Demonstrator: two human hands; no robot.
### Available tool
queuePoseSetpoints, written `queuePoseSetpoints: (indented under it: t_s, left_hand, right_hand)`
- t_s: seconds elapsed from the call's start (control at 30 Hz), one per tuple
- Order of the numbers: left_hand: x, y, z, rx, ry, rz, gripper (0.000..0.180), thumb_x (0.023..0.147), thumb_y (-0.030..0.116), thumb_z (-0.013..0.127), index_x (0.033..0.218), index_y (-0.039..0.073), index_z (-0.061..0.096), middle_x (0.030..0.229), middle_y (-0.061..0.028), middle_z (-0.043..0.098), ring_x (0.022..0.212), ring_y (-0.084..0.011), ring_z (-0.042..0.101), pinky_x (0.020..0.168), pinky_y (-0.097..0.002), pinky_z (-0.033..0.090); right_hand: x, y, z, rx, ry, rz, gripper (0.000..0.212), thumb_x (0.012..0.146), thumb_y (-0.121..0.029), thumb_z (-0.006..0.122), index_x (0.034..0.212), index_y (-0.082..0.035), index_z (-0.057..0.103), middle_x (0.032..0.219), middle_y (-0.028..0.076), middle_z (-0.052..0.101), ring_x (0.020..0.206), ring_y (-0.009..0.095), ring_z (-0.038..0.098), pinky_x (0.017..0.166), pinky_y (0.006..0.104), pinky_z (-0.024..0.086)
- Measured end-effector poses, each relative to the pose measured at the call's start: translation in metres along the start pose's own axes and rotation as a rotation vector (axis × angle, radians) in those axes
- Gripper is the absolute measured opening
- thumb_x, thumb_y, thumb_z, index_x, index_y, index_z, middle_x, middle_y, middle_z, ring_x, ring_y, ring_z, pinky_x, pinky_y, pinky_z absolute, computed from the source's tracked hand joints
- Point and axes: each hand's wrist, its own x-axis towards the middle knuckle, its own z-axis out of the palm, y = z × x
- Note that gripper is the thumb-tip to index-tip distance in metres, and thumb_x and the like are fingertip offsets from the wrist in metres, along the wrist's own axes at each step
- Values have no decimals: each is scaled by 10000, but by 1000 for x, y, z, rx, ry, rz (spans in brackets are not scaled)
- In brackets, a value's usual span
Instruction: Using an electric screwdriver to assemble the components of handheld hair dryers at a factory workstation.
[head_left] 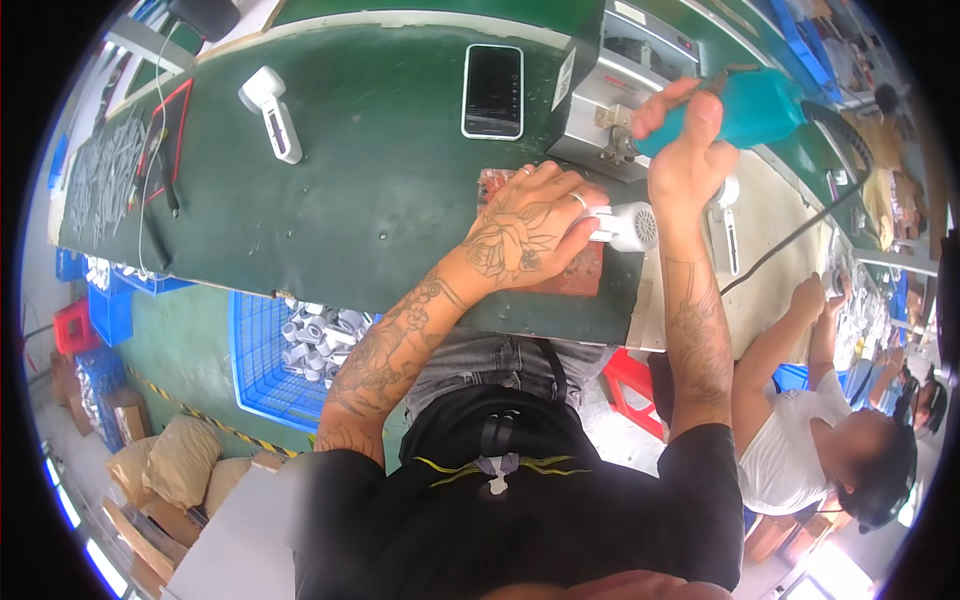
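Note:
My left hand (530, 228) rests over a reddish-brown mat (578, 278), its fingers closed on a white handheld device with a round grille head (632, 227). The grille points to the right, while the hand hides the rest of the body. My right hand (690, 145) is wrapped round a teal electric screwdriver (755, 108), held sideways with a black cord (845, 135) leaving its right end. The tool's left end is at the front of a grey metal machine (590, 105), and its tip is hard to make out against the fittings.
A phone (493, 92) lies on the green bench, with a similar white device (272, 118) farther left. Another white device (728, 228) lies right of my forearm. Thin grey strips (105, 175) and cables lie far left. Below sits a blue basket (250, 350) of white parts. A co-worker (800, 450) sits at right.

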Motion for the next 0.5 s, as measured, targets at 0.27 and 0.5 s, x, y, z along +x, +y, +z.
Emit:
queuePoseSetpoints:
  t_s: [0.27, 0.5]
  left_hand:
    - [1, 1, 2, 39, 10, -16, 286, 944, 220, 646, 1203, 103, 681, 1167, -69, 657, 1066, -301, 586, 957, -434, 462]
    - [1, 3, 2, -6, -52, -98, 294, 979, 294, 614, 1139, 61, 695, 1201, -111, 629, 1193, -336, 550, 1086, -554, 410]
  right_hand:
    - [-42, -33, -29, 160, -22, 165, 645, 1002, -571, 567, 1082, 69, 579, 654, 79, 558, 590, 189, 574, 575, 323, 482]
    - [-57, -30, -32, 110, -82, 174, 734, 967, -631, 593, 1113, 88, 557, 653, 84, 561, 594, 192, 570, 580, 328, 487]
